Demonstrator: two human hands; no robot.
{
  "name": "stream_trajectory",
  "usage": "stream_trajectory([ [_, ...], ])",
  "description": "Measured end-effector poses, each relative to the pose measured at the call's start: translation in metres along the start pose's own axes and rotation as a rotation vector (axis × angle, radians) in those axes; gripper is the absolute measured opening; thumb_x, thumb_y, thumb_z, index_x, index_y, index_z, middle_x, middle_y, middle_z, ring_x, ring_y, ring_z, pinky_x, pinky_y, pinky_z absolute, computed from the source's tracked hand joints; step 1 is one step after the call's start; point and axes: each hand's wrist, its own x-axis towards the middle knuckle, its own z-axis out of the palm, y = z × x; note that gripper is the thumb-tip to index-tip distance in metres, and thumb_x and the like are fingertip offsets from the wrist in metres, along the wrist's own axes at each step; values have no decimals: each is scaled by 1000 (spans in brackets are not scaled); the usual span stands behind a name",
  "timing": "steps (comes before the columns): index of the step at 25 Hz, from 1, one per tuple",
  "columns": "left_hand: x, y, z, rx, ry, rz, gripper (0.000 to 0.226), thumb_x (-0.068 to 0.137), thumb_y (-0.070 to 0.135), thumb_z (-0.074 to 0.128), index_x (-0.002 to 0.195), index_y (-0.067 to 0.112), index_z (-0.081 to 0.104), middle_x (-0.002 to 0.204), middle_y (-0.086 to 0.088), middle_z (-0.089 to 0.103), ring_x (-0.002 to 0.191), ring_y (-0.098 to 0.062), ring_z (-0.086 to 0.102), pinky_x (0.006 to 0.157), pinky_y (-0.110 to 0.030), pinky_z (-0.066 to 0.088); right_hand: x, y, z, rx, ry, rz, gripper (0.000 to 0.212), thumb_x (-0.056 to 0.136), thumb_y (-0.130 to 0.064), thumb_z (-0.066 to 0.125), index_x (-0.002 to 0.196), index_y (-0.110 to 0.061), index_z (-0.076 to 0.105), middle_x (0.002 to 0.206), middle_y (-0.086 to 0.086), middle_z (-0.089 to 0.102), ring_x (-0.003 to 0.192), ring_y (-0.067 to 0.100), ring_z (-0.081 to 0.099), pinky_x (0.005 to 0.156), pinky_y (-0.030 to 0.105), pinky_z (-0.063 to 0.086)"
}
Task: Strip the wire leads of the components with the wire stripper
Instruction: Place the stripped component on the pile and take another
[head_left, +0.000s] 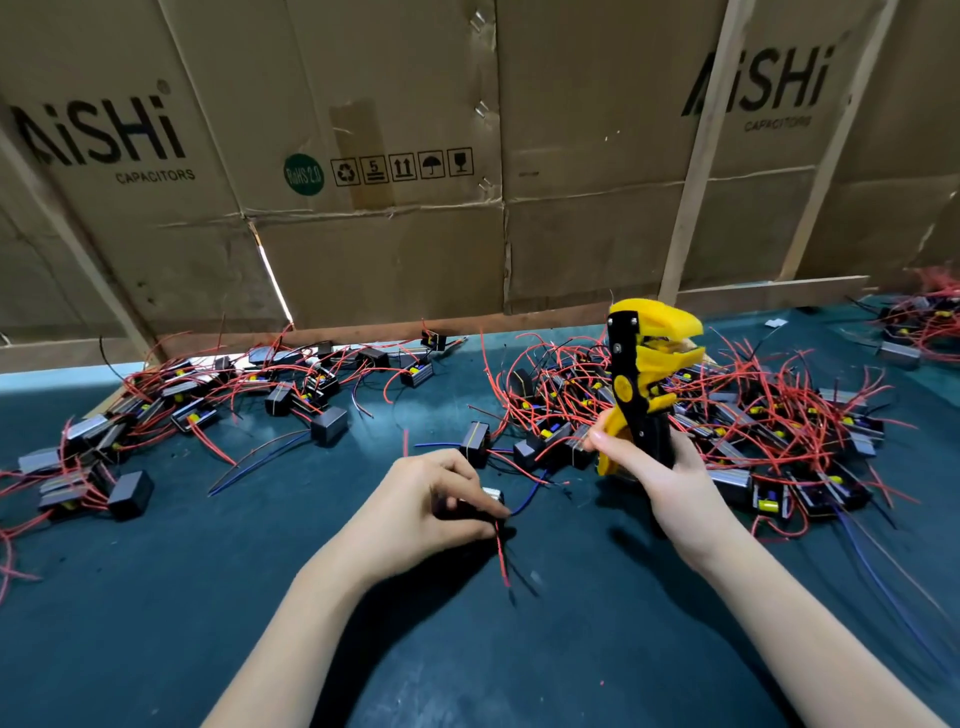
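- A person's right hand (662, 470) wraps its fingers around the handles of a yellow-and-black plastic wire stripper (641, 384), holding the tool upright with its yellow jaws at the top, parted and pointing right.
- Left of the stripper and lower, the left hand (434, 506) pinches a small black box-shaped component (491, 496) against the dark teal work mat (156, 597), fingers curled over its top.
- From that grip, a thin red wire lead (502, 556) trails toward the camera, while a blue lead (527, 499) curves right, toward the stripper but not touching it.
- Behind and right of the stripper lies a dense heap of black components with red leads (769, 415); a second scattered heap (182, 400) sits far left of it.
- Flattened brown cardboard boxes printed "AiSHi CAPACITORS" (389, 156) wall the bench behind the stripper.
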Motion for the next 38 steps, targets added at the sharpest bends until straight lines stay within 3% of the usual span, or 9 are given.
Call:
stream_trajectory([
  [2,2,-2,3,55,91,18,13,76,22,84,87,28,81,84,5,58,74,-9,54,65,-16,39,0,1,0,-31,-16,-67,31,79,-27,72,87,1,61,75,-3,58,72,7,53,72,15,42],
  [4,4,-3,5,66,164,41,6,78,21,81,83,24,81,85,9,63,81,-5,57,70,-15,40,-1,1,0,-136,-62,-109,24,84,-22,71,88,-1,60,78,9,58,74,11,52,72,20,41],
  [8,5,-3,11,5,282,10,3,84,14,76,86,17,77,84,12,72,81,-4,64,74,-20,47,1,1,-4,-377,-16,-123,16,85,-21,74,80,-22,59,73,-12,64,69,4,55,69,15,41],
  [14,6,-2,17,-89,285,-89,16,83,10,75,89,22,65,74,12,71,69,-4,61,78,-29,48,3,5,-9,-703,79,-228,27,79,-25,80,82,-34,54,76,-12,62,76,-3,55,67,8,37],
  [19,6,1,21,-185,263,-120,10,87,7,69,87,16,66,76,4,72,74,-10,66,81,-37,52,4,11,-8,-836,112,-319,28,77,-31,80,92,-23,58,85,-13,60,79,3,54,73,13,39],
  [22,7,1,19,-320,250,-116,8,92,6,63,90,12,58,79,-1,74,81,-16,69,85,-36,50,7,13,-9,-956,202,-408,37,74,-30,82,97,-14,59,89,-5,57,84,20,52,76,34,42],
  [25,9,0,19,-476,256,-115,5,95,8,60,91,6,58,87,-6,74,88,-14,69,82,-25,50,8,15,-12,-980,251,-438,42,74,-30,82,101,-8,57,91,2,55,85,25,50,75,37,42],
  [31,10,-2,19,-639,283,-127,9,93,17,63,86,11,63,71,-1,65,71,-10,57,70,-22,44,10,18,-16,-1123,376,-393,47,75,-37,81,102,-4,59,91,9,60,85,34,54,75,44,41],
  [38,10,7,28,-581,260,-64,11,93,11,63,84,5,65,62,0,62,63,-10,54,68,-15,44,11,20,-19,-1398,392,-357,57,61,-36,88,93,0,59,84,14,58,80,37,54,72,44,41],
])
